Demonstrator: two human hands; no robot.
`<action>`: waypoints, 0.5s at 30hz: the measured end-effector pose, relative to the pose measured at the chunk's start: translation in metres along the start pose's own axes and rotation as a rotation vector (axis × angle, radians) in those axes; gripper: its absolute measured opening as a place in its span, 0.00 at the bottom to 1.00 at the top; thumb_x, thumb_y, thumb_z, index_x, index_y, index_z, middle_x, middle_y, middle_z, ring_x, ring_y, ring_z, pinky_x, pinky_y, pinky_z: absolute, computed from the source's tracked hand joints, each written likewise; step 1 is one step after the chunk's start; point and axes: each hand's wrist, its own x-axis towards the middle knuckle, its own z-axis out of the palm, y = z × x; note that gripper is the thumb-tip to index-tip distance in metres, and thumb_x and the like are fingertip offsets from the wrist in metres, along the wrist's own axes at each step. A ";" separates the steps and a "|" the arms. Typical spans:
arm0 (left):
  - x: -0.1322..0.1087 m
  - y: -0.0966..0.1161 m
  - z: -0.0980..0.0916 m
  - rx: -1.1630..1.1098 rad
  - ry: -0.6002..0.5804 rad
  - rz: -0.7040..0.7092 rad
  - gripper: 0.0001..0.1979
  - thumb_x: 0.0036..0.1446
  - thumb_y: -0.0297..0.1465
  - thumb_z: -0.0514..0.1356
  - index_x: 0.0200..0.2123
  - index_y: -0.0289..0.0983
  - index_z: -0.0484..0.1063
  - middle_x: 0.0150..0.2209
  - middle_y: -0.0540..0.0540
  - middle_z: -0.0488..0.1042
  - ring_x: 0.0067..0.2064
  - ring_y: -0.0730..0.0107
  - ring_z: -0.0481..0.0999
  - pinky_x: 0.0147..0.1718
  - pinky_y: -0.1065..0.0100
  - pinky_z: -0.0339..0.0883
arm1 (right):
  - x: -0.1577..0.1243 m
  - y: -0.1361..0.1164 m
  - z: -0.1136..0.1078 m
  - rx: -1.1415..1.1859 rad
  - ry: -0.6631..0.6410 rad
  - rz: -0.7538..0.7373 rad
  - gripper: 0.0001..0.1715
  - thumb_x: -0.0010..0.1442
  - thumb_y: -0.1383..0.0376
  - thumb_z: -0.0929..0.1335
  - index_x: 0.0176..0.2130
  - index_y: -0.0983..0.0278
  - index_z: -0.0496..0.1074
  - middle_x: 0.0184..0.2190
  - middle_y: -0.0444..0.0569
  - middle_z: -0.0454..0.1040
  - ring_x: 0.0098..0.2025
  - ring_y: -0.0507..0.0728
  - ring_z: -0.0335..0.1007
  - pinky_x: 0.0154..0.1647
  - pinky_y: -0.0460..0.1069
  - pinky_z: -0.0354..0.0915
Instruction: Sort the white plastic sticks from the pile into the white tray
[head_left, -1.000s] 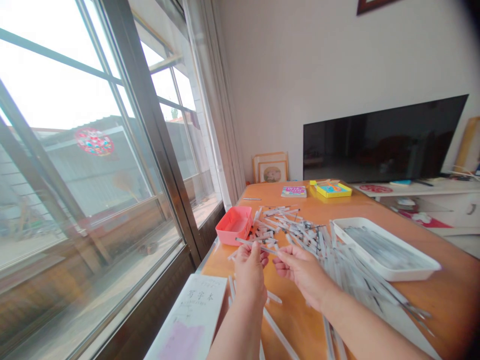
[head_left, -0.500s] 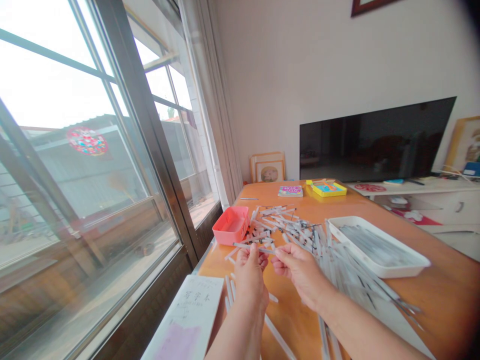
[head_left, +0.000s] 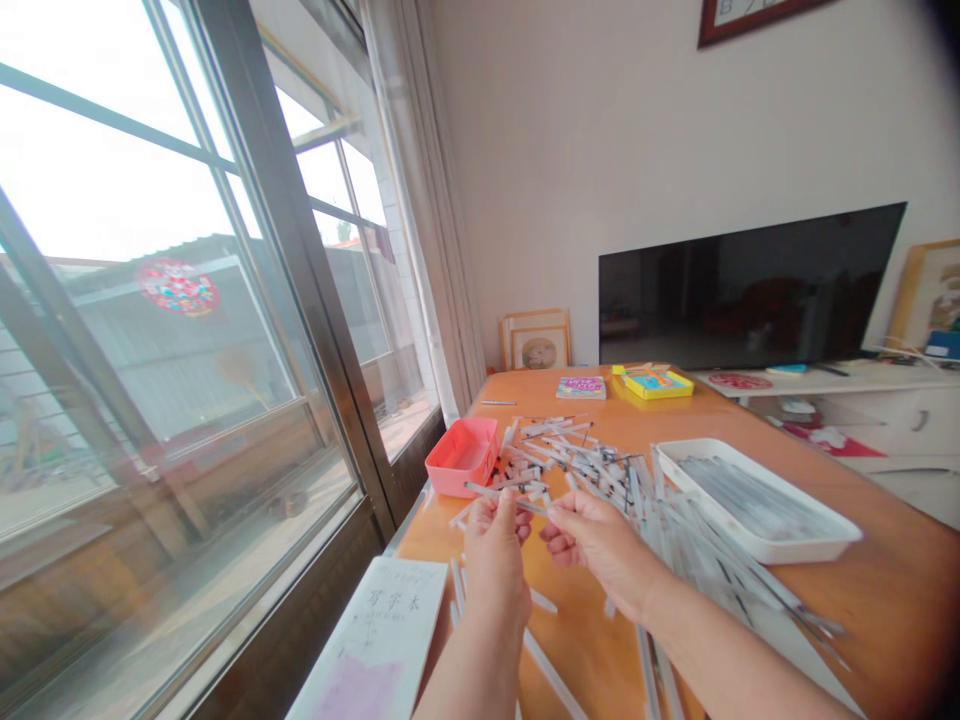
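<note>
A slim translucent pen (head_left: 484, 491) with a dark end at its left lies nearly level in front of me. Thumb and fingers of my left hand (head_left: 499, 535) pinch it near the middle. At its right end my right hand (head_left: 589, 540) is closed on it with thumb and forefinger. Just beyond my hands spreads a heap of short clear pen parts with black bits (head_left: 570, 450). Long clear tubes (head_left: 705, 550) lie to the right, under and beside my right forearm. A white tray (head_left: 810, 550) holds many similar thin tubes.
A red plastic basket (head_left: 457, 480) stands left of the heap. Nearer me lies a white notebook (head_left: 390, 610). Farther back are a colourful booklet (head_left: 581, 387), a yellow box (head_left: 660, 385) and a single pen (head_left: 498, 403). Windows (head_left: 300, 300) border the table's left side.
My view has tilted up slightly. Both hands keep hold of the pen in almost the same place; its left end looks tipped up slightly more.
</note>
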 end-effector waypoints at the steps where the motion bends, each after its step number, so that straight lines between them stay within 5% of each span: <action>1: -0.001 0.002 0.000 0.018 0.000 0.002 0.22 0.46 0.45 0.72 0.30 0.36 0.67 0.27 0.50 0.73 0.27 0.77 0.69 0.30 0.73 0.62 | 0.000 -0.001 -0.001 -0.045 -0.006 0.007 0.19 0.57 0.50 0.72 0.35 0.64 0.72 0.28 0.47 0.78 0.27 0.52 0.70 0.30 0.47 0.66; 10: -0.004 0.013 0.003 0.149 -0.083 -0.098 0.22 0.45 0.44 0.73 0.35 0.36 0.71 0.30 0.48 0.73 0.30 0.73 0.71 0.32 0.71 0.62 | 0.002 -0.017 -0.007 -0.257 -0.031 -0.043 0.21 0.52 0.49 0.73 0.30 0.65 0.75 0.26 0.45 0.76 0.27 0.51 0.67 0.32 0.46 0.61; 13: -0.011 0.024 0.008 0.203 0.022 -0.015 0.25 0.44 0.44 0.73 0.41 0.38 0.71 0.33 0.49 0.73 0.31 0.73 0.70 0.31 0.71 0.60 | 0.008 -0.025 -0.018 -0.343 0.080 -0.145 0.18 0.54 0.51 0.71 0.27 0.63 0.73 0.24 0.43 0.75 0.27 0.52 0.66 0.32 0.47 0.59; 15: -0.020 0.035 0.013 0.216 -0.022 0.087 0.22 0.46 0.44 0.73 0.37 0.38 0.71 0.29 0.51 0.71 0.28 0.75 0.65 0.29 0.72 0.56 | 0.013 -0.035 -0.035 -0.500 0.239 -0.232 0.17 0.53 0.53 0.70 0.23 0.62 0.71 0.19 0.42 0.71 0.25 0.53 0.64 0.31 0.47 0.57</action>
